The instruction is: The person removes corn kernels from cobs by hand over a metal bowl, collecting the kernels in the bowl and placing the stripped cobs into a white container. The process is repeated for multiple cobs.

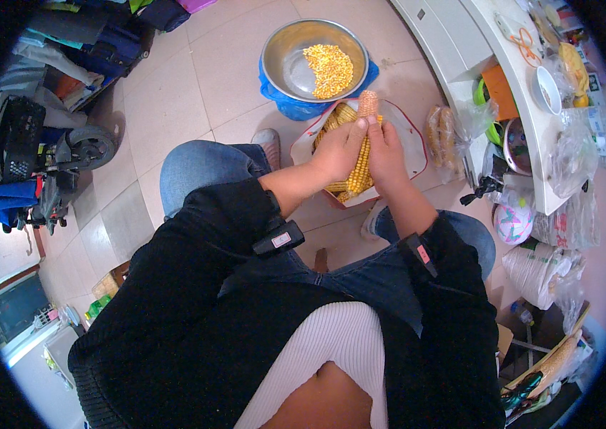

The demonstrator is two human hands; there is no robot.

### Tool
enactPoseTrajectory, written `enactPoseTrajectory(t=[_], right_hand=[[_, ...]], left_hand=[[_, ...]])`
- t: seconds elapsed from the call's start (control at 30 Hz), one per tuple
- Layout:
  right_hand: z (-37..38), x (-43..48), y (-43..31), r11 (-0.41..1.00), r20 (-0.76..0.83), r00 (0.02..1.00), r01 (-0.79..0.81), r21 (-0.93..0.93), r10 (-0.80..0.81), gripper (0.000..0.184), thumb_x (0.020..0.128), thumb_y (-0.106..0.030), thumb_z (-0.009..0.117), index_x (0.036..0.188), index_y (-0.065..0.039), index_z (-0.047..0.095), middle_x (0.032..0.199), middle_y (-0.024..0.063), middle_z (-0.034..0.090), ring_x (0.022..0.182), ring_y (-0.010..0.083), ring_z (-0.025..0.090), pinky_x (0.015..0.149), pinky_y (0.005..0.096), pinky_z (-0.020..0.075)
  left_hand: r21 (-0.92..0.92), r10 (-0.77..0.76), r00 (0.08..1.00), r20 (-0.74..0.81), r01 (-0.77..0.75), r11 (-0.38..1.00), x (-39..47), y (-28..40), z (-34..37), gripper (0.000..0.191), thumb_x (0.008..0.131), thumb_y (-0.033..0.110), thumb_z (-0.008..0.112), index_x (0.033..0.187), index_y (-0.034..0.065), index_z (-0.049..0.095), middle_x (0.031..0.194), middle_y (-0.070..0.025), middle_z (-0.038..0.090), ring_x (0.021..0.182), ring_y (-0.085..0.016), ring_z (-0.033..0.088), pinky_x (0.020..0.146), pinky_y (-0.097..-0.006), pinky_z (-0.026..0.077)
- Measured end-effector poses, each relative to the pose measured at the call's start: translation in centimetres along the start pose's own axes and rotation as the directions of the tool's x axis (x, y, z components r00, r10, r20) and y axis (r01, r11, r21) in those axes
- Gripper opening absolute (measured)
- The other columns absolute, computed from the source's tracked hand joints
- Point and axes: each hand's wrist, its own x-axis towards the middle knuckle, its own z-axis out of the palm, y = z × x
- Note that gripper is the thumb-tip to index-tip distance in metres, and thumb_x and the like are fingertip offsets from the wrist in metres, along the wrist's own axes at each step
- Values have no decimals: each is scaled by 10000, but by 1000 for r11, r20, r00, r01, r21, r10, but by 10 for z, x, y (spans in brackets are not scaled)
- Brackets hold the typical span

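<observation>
My left hand (pixel 339 149) and my right hand (pixel 387 153) grip a dried corn cob (pixel 368 103) between them, thumbs side by side on top. Its far end pokes out past my thumbs, stripped of kernels. Between my palms runs a length covered in yellow kernels (pixel 361 170); whether it belongs to the same cob I cannot tell. Beneath my hands stands an open white bag (pixel 406 140) with a red rim, holding several more corn cobs (pixel 342 115). Just beyond it, a metal basin (pixel 287 64) contains loose yellow kernels (pixel 330 69) heaped toward its right side.
Blue plastic (pixel 295 109) lies under the basin. To the right, a white desk (pixel 501 69) carries a bowl (pixel 546 91); bagged food (pixel 440 137), a ball (pixel 513 222) and a white sack (pixel 541 273) are beside it. At left are a wheel (pixel 90 147) and a dark suitcase (pixel 115 51).
</observation>
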Motion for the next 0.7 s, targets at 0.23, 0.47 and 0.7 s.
enactPoseTrajectory(t=[0.23,0.47,0.7], right_hand=[[5,8,8,931,29,998,-66,358,59,501,1001,-440,342,1107,-1,557,1019,141,602,927,242,567,847,353,436],[0,-2,-6,931,49,997,-68,357,54,451,1006,-395,368,1074,1,573,989,96,592,895,164,548,828,311,441],[-1,-1,-2,948,30,999,-33,316,24,403,1000,-363,388,1052,-10,577,970,77,594,879,146,554,815,288,444]], left_hand=[[-25,-24,999,43,25,999,0,-2,0,503,1015,374,290,1018,-19,603,931,-293,612,943,-462,567,820,-478,440],[-26,4,997,81,-1,1000,-4,-1,-1,476,1017,348,300,978,-19,601,894,-294,606,901,-473,566,783,-480,445],[-68,11,998,57,-7,998,-6,-2,4,486,1022,341,286,936,-32,586,863,-305,595,889,-485,558,763,-491,444]])
